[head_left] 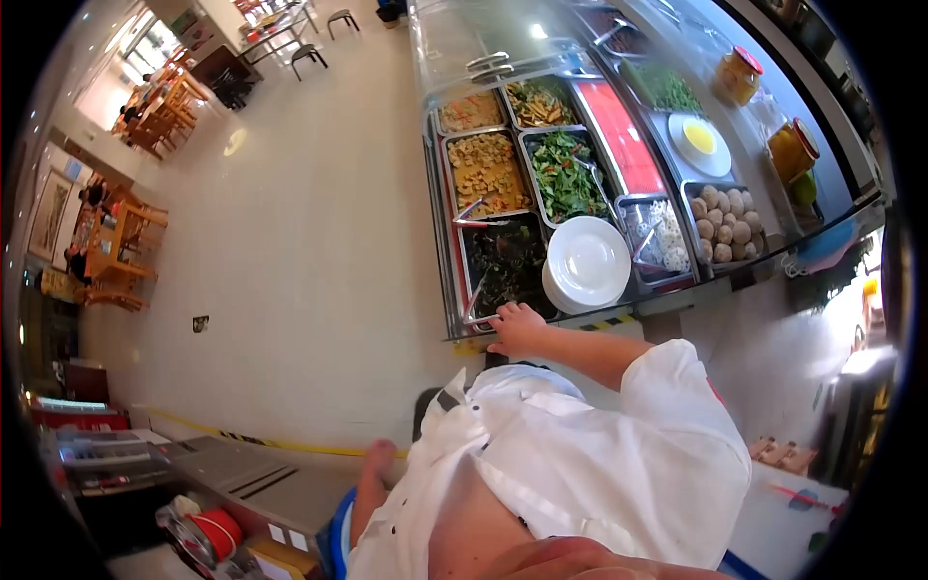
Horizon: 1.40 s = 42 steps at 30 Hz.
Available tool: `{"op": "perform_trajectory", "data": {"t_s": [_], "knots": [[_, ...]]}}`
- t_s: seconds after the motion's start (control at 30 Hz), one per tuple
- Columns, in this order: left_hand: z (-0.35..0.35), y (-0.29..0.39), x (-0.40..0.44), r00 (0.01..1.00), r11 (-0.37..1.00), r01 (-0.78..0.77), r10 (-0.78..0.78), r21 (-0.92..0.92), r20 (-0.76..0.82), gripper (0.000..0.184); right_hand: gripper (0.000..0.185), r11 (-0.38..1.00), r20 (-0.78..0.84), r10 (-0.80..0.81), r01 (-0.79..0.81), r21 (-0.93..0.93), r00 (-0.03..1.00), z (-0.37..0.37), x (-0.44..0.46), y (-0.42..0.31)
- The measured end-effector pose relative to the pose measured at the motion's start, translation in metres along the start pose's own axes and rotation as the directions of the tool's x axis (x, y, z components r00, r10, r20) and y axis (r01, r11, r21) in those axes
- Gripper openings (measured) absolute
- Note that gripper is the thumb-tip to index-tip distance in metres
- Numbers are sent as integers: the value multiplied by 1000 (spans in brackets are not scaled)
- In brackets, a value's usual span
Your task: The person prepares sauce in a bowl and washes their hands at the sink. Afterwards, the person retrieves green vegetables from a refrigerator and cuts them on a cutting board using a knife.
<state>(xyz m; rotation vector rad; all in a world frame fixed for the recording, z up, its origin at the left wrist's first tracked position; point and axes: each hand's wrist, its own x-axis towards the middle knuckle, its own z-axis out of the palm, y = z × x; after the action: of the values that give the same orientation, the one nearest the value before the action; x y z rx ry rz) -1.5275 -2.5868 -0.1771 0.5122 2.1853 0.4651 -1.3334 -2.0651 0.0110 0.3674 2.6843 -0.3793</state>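
Observation:
My right hand (518,329) is at the front edge of the food counter, fingers and thumb apart. Its fingertips are at the end of metal tongs (476,311) that rest on a steel tray of dark leafy food (503,259); I cannot tell whether they touch. Just beyond this hand, a stack of white plates (588,263) stands partly over that tray's right side. At the lower left, my left hand (381,454) is low beside the white shirt, away from the counter. Its fingers cannot be made out.
Further trays hold green leaves (563,174), yellowish chunks (483,169) and round brown items (723,222). A white bowl with yellow contents (698,137) and lidded jars (739,75) stand at right. Tiled floor (280,232) lies left, a grey worktop (227,464) lower left.

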Motion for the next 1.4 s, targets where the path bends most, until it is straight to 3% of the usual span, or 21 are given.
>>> {"op": "perform_trajectory", "data": {"t_s": [0.03, 0.13, 0.23, 0.3, 0.37, 0.4, 0.43, 0.5, 0.63, 0.73, 0.8, 0.83, 0.9, 0.97, 1.1, 1.23, 1.3, 1.33, 1.4], "knots": [[6, 8, -5, 990, 997, -40, 31, 60, 135, 31, 60, 1000, 10, 18, -18, 16, 1000, 5, 1, -6], [3, -3, 2, 946, 990, -79, 37, 116, 323, 30, 69, 995, -204, 86, -73, 71, 975, 10, 4, -2], [-29, -16, 44, 924, 977, -126, 53, 172, 378, 31, 69, 973, -239, 217, -190, 133, 946, 9, 11, -6], [-63, -18, 89, 898, 940, -240, 120, 243, 424, 31, 62, 959, -322, 277, -240, 150, 905, 10, 15, -10], [-108, -12, 144, 857, 851, -401, 217, 338, 468, 31, 53, 842, -374, 511, -365, 396, 774, 2, 21, -18], [-129, -3, 178, 853, 810, -439, 240, 388, 464, 31, 45, 772, -422, 614, -396, 498, 667, -6, 23, -25], [-150, 5, 211, 865, 801, -432, 238, 414, 442, 31, 45, 764, -423, 628, -415, 494, 653, -5, 26, -24], [-174, 15, 295, 986, 953, -46, -5, 301, 165, 33, 38, 573, -421, 810, -394, 719, 409, 8, 40, -14], [-253, 68, 419, 992, 992, -125, 125, 21, -6, 28, 29, 497, -441, 866, -317, 808, 234, -4, 51, -29], [-286, 109, 451, 985, 986, -167, 166, -20, -39, 26, 25, 531, -510, 846, -318, 786, 153, -7, 51, -62], [-289, 114, 489, 978, 970, -169, 187, 175, -92, 24, 28, 460, -428, 887, -268, 846, 172, 2, 51, -91], [-291, 127, 492, 973, 964, -194, 212, 181, -87, 24, 28, 457, -433, 889, -267, 848, 147, 4, 50, -107], [-277, 152, 481, 965, 911, -263, 247, 319, 90, 26, 35, 342, -270, 929, -308, 888, 253, 10, 44, -141], [-255, 170, 467, 925, 851, -358, 267, 384, 270, 30, 39, 284, -227, 949, -282, 916, 218, 27, 43, -165], [-191, 184, 427, 796, 772, -541, 341, 333, 501, 32, 46, 162, -126, 981, -259, 952, 151, 50, 35, -206], [-159, 205, 381, 600, 618, -740, 427, 266, 677, 34, 44, 120, -81, 985, -266, 956, 153, 80, 18, -216], [-156, 207, 367, 610, 624, -735, 437, 266, 661, 34, 42, -49, 127, 964, -313, 948, 233, 113, 8, -210], [-156, 208, 363, 615, 629, -733, 447, 261, 649, 35, 42, -40, 119, 963, -307, 951, 242, 128, 0, -209], [-157, 198, 369, 675, 706, -657, 398, 262, 621, 35, 43, 51, 239, 911, -668, 743, 335, 151, -15, -202]]}}
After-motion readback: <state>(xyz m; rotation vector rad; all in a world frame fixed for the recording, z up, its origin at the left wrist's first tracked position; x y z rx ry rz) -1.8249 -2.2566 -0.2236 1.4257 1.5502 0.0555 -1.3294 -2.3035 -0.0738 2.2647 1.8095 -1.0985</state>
